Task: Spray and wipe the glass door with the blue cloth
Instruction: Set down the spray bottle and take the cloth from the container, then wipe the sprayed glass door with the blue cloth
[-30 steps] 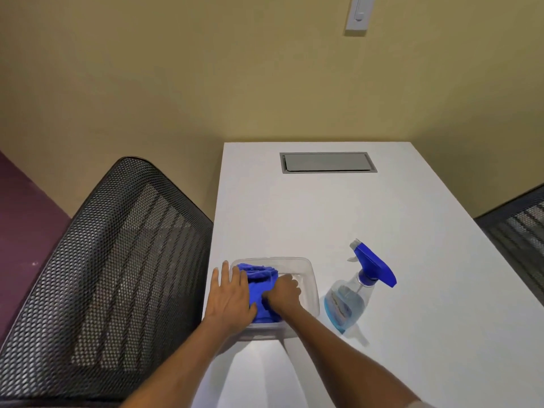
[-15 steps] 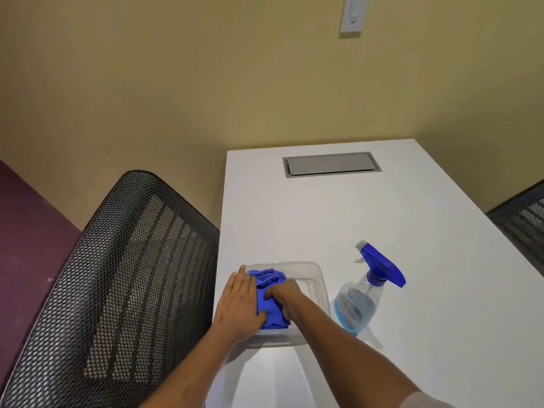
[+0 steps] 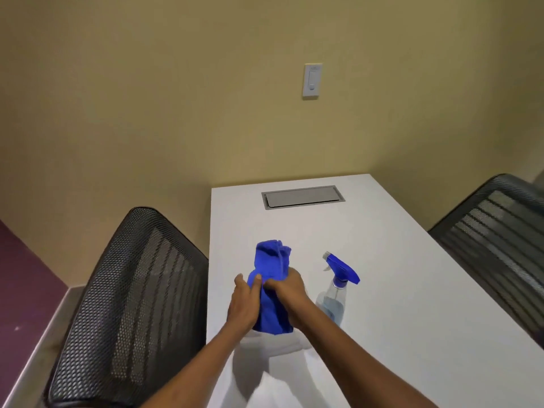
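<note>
The blue cloth (image 3: 272, 285) is held up above the white table (image 3: 397, 290), bunched into a long roll, upper end loose, lower end hanging down between the wrists. The left hand (image 3: 243, 304) is pressed to the cloth's left side, thumb laid on the front, fingers wrapped behind; the grip is closed on the fabric. The right hand (image 3: 290, 290) is clamped on the cloth from the right, fingers curled tight into the middle of the roll. The two hands are touching at the thumbs.

The spray bottle (image 3: 337, 287) is stood upright on the table just right of the right hand, not touched, blue trigger head on top, nozzle turned left, pale liquid seen low inside. A clear tub (image 3: 282, 346) is partly seen under the cloth, blurred.

A grey cable hatch (image 3: 303, 196) is set in the table's far end. Mesh chairs are placed left (image 3: 129, 304) and right (image 3: 497, 240). A wall switch (image 3: 312, 80) is seen above. No glass door is shown in view.
</note>
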Action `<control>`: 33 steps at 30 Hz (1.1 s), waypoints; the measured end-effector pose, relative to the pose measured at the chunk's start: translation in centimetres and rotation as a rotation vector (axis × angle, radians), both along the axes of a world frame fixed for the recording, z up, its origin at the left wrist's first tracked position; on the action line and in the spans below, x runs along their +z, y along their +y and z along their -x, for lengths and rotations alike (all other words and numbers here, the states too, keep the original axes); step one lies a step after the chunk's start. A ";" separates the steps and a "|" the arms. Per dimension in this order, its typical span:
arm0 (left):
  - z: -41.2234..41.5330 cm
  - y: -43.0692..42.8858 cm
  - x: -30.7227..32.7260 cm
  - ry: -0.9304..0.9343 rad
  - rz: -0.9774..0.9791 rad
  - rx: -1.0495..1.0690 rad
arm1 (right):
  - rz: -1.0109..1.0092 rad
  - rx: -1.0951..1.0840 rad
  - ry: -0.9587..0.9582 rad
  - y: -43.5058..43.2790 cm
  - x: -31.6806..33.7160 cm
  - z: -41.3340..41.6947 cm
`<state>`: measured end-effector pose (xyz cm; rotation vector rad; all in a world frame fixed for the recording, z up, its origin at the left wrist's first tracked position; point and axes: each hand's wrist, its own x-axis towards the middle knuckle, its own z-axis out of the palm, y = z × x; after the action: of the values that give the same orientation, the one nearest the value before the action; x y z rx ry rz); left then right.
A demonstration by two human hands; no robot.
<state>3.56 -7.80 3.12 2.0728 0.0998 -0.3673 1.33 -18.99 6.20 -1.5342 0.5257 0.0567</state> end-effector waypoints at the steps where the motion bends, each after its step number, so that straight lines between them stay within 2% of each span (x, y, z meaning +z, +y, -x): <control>1: 0.6 -0.3 1.2 0.018 0.123 0.010 | 0.058 -0.005 -0.056 0.3 1.0 1.0; 5: 3.9 -0.9 5.6 -0.137 0.375 -0.011 | 0.315 -0.049 -0.209 1.5 4.2 5.5; 8: 7.8 -1.2 8.5 -0.129 0.683 -0.094 | 0.508 -0.124 -0.254 2.9 6.4 9.6; 10: 10.4 -1.4 9.8 -0.096 0.768 -0.187 | 0.502 -0.161 -0.277 3.6 8.0 12.3; 15: 15.8 -2.1 13.7 0.035 0.841 -0.482 | 0.231 -0.228 -0.378 1.8 12.2 20.6; 18: 19.1 -3.5 15.9 0.082 0.822 -0.658 | 0.101 -0.366 -0.375 -0.2 14.2 25.6; 22: 24.6 -6.8 17.6 0.133 0.780 -0.802 | 0.321 -0.498 -0.304 -2.5 16.2 32.1; 27: 34.1 -10.7 19.4 0.284 0.821 -1.000 | 0.515 -0.708 -0.278 -4.4 18.1 43.4; 31: 43.5 -12.5 20.9 0.460 0.861 -1.123 | 0.755 -0.890 -0.198 -4.9 18.8 53.4; 33: 48.5 -12.5 21.9 0.563 0.868 -1.158 | 0.730 -1.027 -0.186 -4.7 19.0 58.7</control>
<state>-44.96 -20.34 25.00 0.9263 -0.8144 -1.3911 -57.40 -23.67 25.21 -1.7480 1.2076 -1.1626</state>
